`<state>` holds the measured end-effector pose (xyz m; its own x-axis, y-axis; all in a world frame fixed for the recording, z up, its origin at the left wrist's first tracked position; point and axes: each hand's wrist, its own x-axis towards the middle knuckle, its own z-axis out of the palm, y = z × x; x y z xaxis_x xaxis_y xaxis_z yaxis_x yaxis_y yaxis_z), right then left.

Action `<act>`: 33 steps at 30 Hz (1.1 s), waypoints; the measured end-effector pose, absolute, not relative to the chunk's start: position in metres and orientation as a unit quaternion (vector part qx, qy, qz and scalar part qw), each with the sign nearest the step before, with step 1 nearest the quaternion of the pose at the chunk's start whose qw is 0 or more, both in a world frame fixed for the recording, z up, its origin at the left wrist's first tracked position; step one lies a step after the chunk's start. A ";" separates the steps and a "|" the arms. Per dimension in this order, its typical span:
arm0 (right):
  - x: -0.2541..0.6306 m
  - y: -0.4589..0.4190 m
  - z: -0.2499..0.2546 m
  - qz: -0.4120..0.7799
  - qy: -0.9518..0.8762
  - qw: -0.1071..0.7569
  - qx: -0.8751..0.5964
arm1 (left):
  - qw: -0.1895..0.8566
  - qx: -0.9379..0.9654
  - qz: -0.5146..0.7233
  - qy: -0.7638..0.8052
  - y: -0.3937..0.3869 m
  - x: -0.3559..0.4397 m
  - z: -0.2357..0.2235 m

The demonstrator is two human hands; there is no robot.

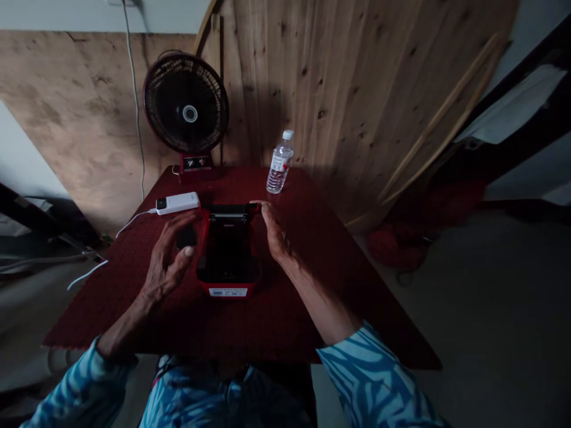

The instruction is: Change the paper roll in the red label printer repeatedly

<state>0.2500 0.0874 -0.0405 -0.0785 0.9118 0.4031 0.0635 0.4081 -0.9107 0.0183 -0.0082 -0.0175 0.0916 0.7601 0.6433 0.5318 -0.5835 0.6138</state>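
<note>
A small red device [228,249] with a black open top lies in the middle of the red table [276,321]. My left hand [167,261] hovers just left of it, fingers curled round a small dark object [185,238] that I cannot name. My right hand [273,233] rests along the device's right side, fingers stretched forward, fingertips touching its far right corner. A white label shows on the device's near edge.
A white power bank [177,203] with a white cable [129,223] lies at the table's far left. A black desk fan [186,107] and a clear water bottle [280,163] stand at the back, against wooden boards. Red yarn balls lie on the floor, right.
</note>
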 end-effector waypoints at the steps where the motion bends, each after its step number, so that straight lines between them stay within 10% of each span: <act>1: 0.251 0.085 -0.041 0.371 -0.633 0.558 -0.388 | 0.124 0.724 0.512 0.446 -0.003 0.019 -0.017; 33: 0.264 0.035 -0.064 0.287 -0.677 0.577 -0.355 | -0.039 0.840 0.350 0.413 -0.034 0.033 -0.016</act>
<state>0.2641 0.0350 -0.0636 -0.0819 0.8117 0.5783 0.1504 0.5837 -0.7979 0.0327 -0.0340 -0.0158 0.4129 0.6672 0.6200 0.7214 -0.6551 0.2246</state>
